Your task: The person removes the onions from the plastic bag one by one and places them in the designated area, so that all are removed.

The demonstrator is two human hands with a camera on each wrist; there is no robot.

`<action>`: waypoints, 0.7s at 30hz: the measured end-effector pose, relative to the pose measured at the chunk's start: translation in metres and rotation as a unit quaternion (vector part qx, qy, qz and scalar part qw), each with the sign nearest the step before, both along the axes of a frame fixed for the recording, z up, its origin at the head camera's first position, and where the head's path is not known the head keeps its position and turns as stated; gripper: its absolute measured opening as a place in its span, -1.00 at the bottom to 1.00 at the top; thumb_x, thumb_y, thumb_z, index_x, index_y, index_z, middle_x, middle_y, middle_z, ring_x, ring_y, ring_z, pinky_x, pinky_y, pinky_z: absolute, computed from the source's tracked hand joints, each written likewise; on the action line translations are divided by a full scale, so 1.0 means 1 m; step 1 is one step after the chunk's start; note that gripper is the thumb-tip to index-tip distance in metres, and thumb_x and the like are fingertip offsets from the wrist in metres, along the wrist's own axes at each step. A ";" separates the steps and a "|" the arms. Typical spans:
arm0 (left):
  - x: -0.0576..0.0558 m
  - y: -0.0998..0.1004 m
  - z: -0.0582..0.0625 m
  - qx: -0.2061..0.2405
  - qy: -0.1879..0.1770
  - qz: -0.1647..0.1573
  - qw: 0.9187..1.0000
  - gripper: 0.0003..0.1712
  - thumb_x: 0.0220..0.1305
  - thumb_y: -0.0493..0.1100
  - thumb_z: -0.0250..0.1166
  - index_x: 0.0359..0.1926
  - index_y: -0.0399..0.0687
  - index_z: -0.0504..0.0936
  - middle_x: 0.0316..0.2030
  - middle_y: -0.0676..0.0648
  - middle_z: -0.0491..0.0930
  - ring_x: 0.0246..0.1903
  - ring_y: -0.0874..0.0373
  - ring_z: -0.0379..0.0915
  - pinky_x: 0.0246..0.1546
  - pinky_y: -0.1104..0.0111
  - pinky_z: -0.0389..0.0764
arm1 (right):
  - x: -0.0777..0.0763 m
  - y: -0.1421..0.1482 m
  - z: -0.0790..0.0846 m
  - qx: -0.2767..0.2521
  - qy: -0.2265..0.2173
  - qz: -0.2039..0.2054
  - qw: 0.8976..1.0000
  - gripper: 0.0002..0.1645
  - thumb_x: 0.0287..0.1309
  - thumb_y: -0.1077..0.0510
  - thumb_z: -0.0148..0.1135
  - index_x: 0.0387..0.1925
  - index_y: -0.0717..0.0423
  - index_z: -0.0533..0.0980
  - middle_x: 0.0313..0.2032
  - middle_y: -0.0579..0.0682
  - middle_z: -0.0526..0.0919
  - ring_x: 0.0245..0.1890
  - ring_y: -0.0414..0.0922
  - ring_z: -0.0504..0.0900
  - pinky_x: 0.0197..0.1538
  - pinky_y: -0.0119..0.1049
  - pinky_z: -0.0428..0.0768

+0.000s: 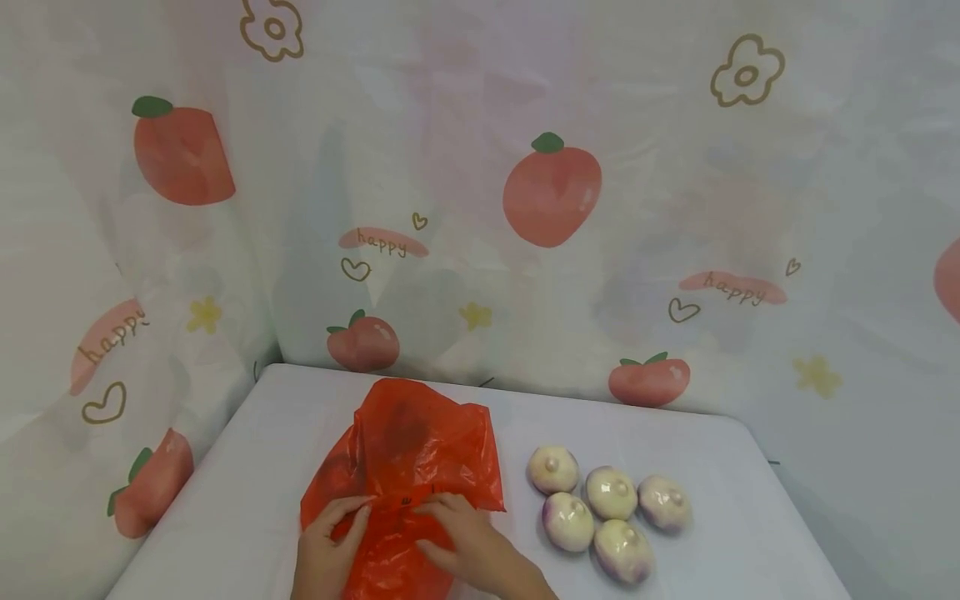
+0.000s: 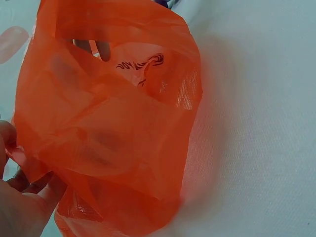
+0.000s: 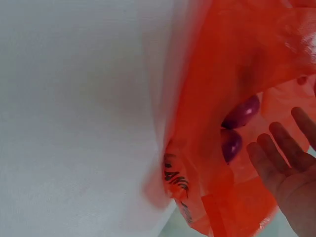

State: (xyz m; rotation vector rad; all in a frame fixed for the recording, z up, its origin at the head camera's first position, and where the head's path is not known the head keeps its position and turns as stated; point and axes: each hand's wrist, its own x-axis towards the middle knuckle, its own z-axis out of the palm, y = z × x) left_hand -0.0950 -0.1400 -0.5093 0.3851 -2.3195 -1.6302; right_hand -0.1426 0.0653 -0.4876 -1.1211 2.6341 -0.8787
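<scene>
A red plastic bag [image 1: 420, 450] with black print lies on the table. My left hand [image 1: 330, 537] pinches the bag's edge between thumb and fingers; the left wrist view shows the same hand [image 2: 29, 197] at the bag's lower left. My right hand [image 1: 468, 537] lies over the bag's near part, its fingers extended. In the right wrist view that hand [image 3: 291, 173] has spread fingers at the bag's opening and grips nothing. Inside the bag there, two glossy purple rounded objects [image 3: 242, 112] show, partly covered by red plastic. Their kind is unclear.
Several shiny cream-and-purple turnip-like vegetables [image 1: 611, 493] sit in a cluster right of the bag. The white-covered table [image 1: 720, 533] reaches back to a patterned cloth backdrop [image 1: 450, 167], with another cloth side at the left.
</scene>
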 end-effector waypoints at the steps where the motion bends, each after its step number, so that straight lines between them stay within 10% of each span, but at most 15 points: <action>1: 0.000 0.000 0.000 -0.001 0.000 0.000 1.000 -0.84 0.24 -0.25 0.28 -0.15 -0.08 0.69 -0.21 -0.01 0.60 -0.21 0.08 0.53 -0.25 0.29 0.62 | -0.002 -0.001 -0.002 0.005 0.013 0.003 1.000 -0.56 0.29 -0.12 0.10 0.13 -0.08 0.45 0.08 -0.17 0.44 0.08 -0.18 0.40 0.05 -0.21 0.51; 11: -0.001 0.001 -0.002 -0.014 0.005 0.002 1.000 -0.84 0.24 -0.23 0.28 -0.17 -0.06 0.70 -0.23 0.01 0.61 -0.22 0.10 0.54 -0.26 0.32 0.62 | -0.022 -0.019 -0.009 -0.009 -0.059 -0.034 0.998 -0.57 0.18 -0.06 0.24 0.09 -0.18 0.43 -0.05 -0.25 0.55 -0.12 -0.28 0.52 -0.04 -0.37 0.54; 21: -0.004 0.002 -0.005 0.003 0.018 -0.005 1.000 -0.85 0.23 -0.23 0.29 -0.18 0.02 0.70 -0.24 0.06 0.61 -0.19 0.14 0.52 -0.26 0.36 0.62 | -0.029 -0.051 -0.005 -0.025 -0.078 -0.066 0.994 -0.85 0.12 0.03 0.33 -0.28 -0.09 0.54 -0.58 -0.33 0.48 -0.55 -0.37 0.46 -0.34 -0.54 0.52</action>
